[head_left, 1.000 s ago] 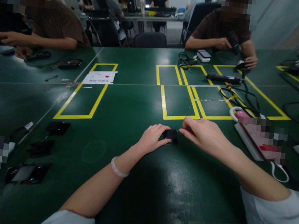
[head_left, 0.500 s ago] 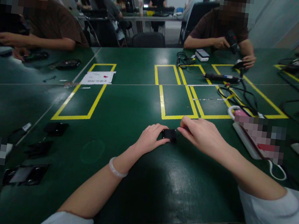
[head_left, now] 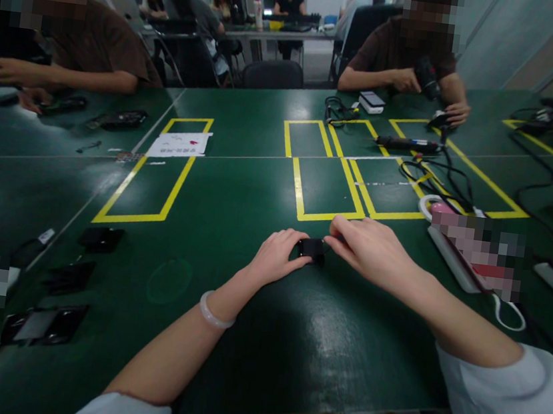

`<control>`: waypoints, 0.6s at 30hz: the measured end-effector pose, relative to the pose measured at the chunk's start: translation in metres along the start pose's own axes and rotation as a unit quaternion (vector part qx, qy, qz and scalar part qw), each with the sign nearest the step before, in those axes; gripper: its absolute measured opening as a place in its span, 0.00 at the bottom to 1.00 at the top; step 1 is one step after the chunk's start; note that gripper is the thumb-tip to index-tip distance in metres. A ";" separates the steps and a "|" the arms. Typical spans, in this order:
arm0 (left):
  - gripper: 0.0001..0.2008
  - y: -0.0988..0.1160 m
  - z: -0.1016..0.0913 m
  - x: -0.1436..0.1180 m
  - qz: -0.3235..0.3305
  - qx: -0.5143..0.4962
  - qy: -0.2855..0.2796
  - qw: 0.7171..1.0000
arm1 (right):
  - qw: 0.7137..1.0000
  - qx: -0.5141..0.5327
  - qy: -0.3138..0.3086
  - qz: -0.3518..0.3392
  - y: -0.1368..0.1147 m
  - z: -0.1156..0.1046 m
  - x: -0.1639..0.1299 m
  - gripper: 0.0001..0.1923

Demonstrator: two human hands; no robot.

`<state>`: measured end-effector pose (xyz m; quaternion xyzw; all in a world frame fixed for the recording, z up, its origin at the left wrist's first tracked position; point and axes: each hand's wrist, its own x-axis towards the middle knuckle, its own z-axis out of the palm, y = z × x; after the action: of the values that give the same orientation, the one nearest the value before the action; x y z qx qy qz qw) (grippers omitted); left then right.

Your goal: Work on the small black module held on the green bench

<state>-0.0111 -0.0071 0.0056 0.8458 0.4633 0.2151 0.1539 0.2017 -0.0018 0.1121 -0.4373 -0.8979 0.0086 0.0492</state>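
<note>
- Barely anything is shifting since the earlier frames: both hands are staying closed on the small black block (head_left: 312, 248) at the frame's centre, so the handling is continuing in place.
- Left hand (head_left: 278, 255) is pinching its left side; right hand (head_left: 369, 249) is gripping its right.
- It is looking dark, boxy, perhaps glossy, sitting on the green table (head_left: 233, 228) just below the yellow tape rectangle (head_left: 326, 189).

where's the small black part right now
In the head view the small black part sits on the green table near the centre, pinched between the left hand and right hand, just below the yellow taped rectangle.
</note>
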 end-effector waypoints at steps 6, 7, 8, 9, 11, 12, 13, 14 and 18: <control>0.18 0.000 0.000 0.001 -0.002 0.000 -0.001 1.000 | 1.000 0.023 0.006 -0.010 0.002 0.000 -0.002 0.07; 0.18 0.000 0.000 0.001 -0.002 0.000 -0.001 1.000 | 0.999 0.029 0.007 -0.011 0.001 -0.001 -0.003 0.07; 0.18 0.000 0.000 0.001 -0.001 0.000 0.000 1.000 | 0.999 0.032 0.007 -0.010 0.001 -0.002 -0.003 0.07; 0.18 0.000 0.000 0.001 -0.001 -0.001 0.001 1.000 | 0.999 0.033 0.006 -0.009 0.001 -0.002 -0.003 0.07; 0.18 0.000 0.000 0.001 -0.001 -0.003 0.002 1.000 | 1.000 0.027 0.004 -0.008 0.001 -0.002 -0.003 0.08; 0.18 0.000 0.001 0.001 -0.001 -0.004 0.003 1.000 | 1.000 0.021 0.002 -0.007 0.001 -0.001 -0.002 0.09; 0.18 0.000 0.001 0.001 -0.001 -0.004 0.002 1.000 | 1.000 0.016 -0.001 -0.007 0.001 -0.001 -0.001 0.10; 0.18 -0.001 0.001 0.001 -0.001 -0.005 0.001 1.000 | 1.000 0.009 -0.002 -0.004 0.001 0.000 -0.001 0.11; 0.18 -0.002 0.001 0.000 -0.002 -0.005 0.001 1.000 | 1.000 0.012 -0.004 0.003 0.002 0.002 0.000 0.08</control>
<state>-0.0117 -0.0065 0.0036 0.8439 0.4643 0.2174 0.1581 0.2031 -0.0008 0.1103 -0.4394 -0.8966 0.0209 0.0507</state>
